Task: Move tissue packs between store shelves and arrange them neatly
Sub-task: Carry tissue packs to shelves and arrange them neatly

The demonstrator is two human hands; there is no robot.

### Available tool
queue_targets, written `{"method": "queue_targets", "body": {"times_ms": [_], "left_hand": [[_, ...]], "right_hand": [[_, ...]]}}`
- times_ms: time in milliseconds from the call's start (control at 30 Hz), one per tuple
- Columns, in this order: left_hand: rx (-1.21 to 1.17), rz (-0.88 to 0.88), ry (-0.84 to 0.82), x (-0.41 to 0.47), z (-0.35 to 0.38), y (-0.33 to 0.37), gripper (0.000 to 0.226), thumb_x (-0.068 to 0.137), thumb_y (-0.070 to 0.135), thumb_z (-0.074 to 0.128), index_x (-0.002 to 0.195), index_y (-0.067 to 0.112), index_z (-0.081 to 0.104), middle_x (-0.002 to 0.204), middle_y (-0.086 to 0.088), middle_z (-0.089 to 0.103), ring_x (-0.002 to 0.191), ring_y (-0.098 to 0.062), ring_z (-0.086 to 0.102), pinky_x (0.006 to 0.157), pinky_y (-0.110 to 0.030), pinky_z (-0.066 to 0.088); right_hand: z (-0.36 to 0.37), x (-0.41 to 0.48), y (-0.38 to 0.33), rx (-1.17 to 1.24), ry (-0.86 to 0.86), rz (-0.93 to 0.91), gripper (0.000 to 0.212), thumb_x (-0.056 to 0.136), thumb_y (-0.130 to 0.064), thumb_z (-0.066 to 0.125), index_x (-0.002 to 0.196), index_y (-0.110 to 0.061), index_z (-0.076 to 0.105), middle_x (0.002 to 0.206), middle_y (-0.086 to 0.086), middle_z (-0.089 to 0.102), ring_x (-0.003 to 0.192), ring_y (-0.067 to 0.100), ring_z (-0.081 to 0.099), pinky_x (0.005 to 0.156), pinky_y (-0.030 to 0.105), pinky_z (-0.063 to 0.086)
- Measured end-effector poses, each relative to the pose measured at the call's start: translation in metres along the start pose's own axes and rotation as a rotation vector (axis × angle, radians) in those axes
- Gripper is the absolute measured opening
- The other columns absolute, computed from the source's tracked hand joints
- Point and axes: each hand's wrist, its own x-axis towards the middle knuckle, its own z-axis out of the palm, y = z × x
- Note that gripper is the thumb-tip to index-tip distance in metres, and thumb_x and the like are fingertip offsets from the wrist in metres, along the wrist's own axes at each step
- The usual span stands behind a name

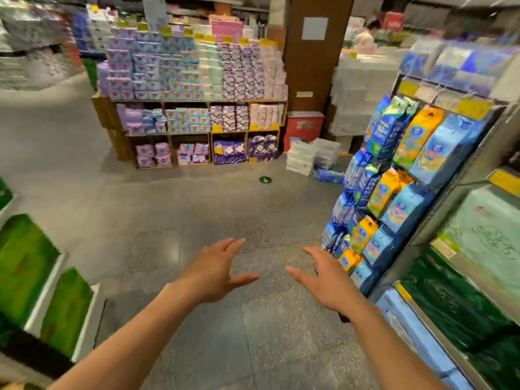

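Note:
My left hand (215,273) and my right hand (320,278) reach forward over the grey aisle floor, palms facing each other, fingers spread, both empty. Green tissue packs (26,266) sit on the shelf at my left. Dark green and pale green packs (455,302) fill the shelf at my right. A stack of white tissue packs (302,156) stands on the floor ahead, beside a blue pack (329,175) lying flat. The view is motion-blurred.
A rack of blue and orange hanging packs (394,175) juts out at the right. A wooden crate display of purple and pink packs (197,108) stands ahead, next to a brown pillar (312,66) and a red bin (304,128). A person (365,32) is far back.

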Motion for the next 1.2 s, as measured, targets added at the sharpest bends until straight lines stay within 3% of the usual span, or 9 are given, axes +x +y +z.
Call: {"method": "queue_targets", "body": {"times_ms": [133, 333, 467, 567, 833, 967, 1033, 1133, 1200], "left_hand": [[-0.009, 0.041, -0.038, 0.125, -0.001, -0.019, 0.122, 0.061, 0.099, 0.017, 0.161, 0.029, 0.014, 0.167, -0.001, 0.02, 0.152, -0.019, 0.021, 0.123, -0.042, 0.021], [0.002, 0.054, -0.073, 0.302, -0.034, -0.045, 0.121, 0.061, 0.1, 0.018, 0.16, 0.029, 0.015, 0.166, -0.002, 0.02, 0.152, -0.019, 0.02, 0.123, -0.045, 0.021], [-0.022, 0.05, -0.049, 0.408, -0.059, -0.068, 0.119, 0.064, 0.099, 0.019, 0.16, 0.029, 0.016, 0.166, -0.003, 0.02, 0.152, -0.02, 0.021, 0.124, -0.044, 0.02], [-0.053, 0.076, -0.027, 0.485, -0.065, -0.093, 0.128, 0.058, 0.104, 0.011, 0.16, 0.027, 0.017, 0.166, -0.004, 0.022, 0.151, -0.02, 0.023, 0.123, -0.043, 0.022], [-0.098, 0.157, -0.051, 0.733, -0.09, -0.169, 0.119, 0.065, 0.098, 0.021, 0.16, 0.026, 0.017, 0.166, -0.003, 0.022, 0.15, -0.025, 0.026, 0.123, -0.044, 0.022], [-0.072, 0.257, -0.095, 0.869, -0.129, -0.182, 0.113, 0.07, 0.094, 0.027, 0.16, 0.025, 0.018, 0.165, -0.002, 0.023, 0.148, -0.024, 0.029, 0.119, -0.036, 0.027], [-0.056, 0.326, -0.101, 0.935, -0.143, -0.176, 0.124, 0.062, 0.101, 0.017, 0.159, 0.023, 0.022, 0.163, -0.004, 0.029, 0.146, -0.024, 0.032, 0.117, -0.033, 0.029], [0.003, 0.439, -0.116, 1.028, -0.147, -0.16, 0.115, 0.069, 0.097, 0.021, 0.156, 0.021, 0.03, 0.157, -0.004, 0.039, 0.14, -0.022, 0.04, 0.112, -0.029, 0.032], [0.003, 0.466, -0.126, 1.088, -0.141, -0.144, 0.112, 0.07, 0.096, 0.024, 0.156, 0.023, 0.031, 0.157, -0.001, 0.04, 0.14, -0.021, 0.042, 0.112, -0.028, 0.032]], "right_hand": [[-0.016, 0.101, 0.031, 0.033, 0.025, 0.075, 0.104, 0.073, -0.087, 0.045, 0.156, -0.025, 0.034, 0.166, 0.0, 0.028, 0.152, 0.017, 0.025, 0.123, 0.039, 0.027], [-0.071, 0.272, 0.063, 0.039, 0.066, 0.142, 0.126, 0.059, -0.103, 0.03, 0.157, -0.023, 0.032, 0.164, 0.001, 0.03, 0.151, 0.018, 0.028, 0.122, 0.04, 0.028], [-0.11, 0.378, 0.06, 0.001, 0.022, 0.144, 0.115, 0.069, -0.094, 0.038, 0.158, -0.022, 0.03, 0.166, 0.002, 0.024, 0.153, 0.019, 0.022, 0.123, 0.041, 0.025], [-0.122, 0.455, 0.059, -0.026, 0.042, 0.13, 0.133, 0.054, -0.105, 0.025, 0.156, -0.021, 0.033, 0.164, 0.002, 0.029, 0.152, 0.019, 0.025, 0.124, 0.041, 0.024], [-0.131, 0.693, 0.065, -0.015, 0.052, 0.181, 0.116, 0.065, -0.094, 0.037, 0.157, -0.024, 0.031, 0.166, -0.001, 0.025, 0.154, 0.018, 0.022, 0.124, 0.045, 0.024], [-0.158, 0.801, 0.066, 0.034, 0.093, 0.259, 0.1, 0.079, -0.079, 0.051, 0.156, -0.017, 0.035, 0.165, 0.004, 0.029, 0.153, 0.019, 0.025, 0.123, 0.032, 0.019], [-0.177, 0.848, 0.073, 0.025, 0.147, 0.291, 0.106, 0.074, -0.087, 0.049, 0.153, -0.016, 0.041, 0.16, 0.007, 0.038, 0.147, 0.021, 0.036, 0.118, 0.031, 0.027], [-0.202, 0.905, 0.099, 0.036, 0.16, 0.365, 0.086, 0.087, -0.072, 0.055, 0.153, -0.019, 0.04, 0.158, 0.006, 0.04, 0.144, 0.022, 0.038, 0.118, 0.035, 0.032], [-0.218, 0.944, 0.123, 0.082, 0.167, 0.417, 0.107, 0.076, -0.09, 0.044, 0.156, -0.019, 0.035, 0.163, 0.005, 0.032, 0.15, 0.021, 0.029, 0.121, 0.034, 0.026]]}}
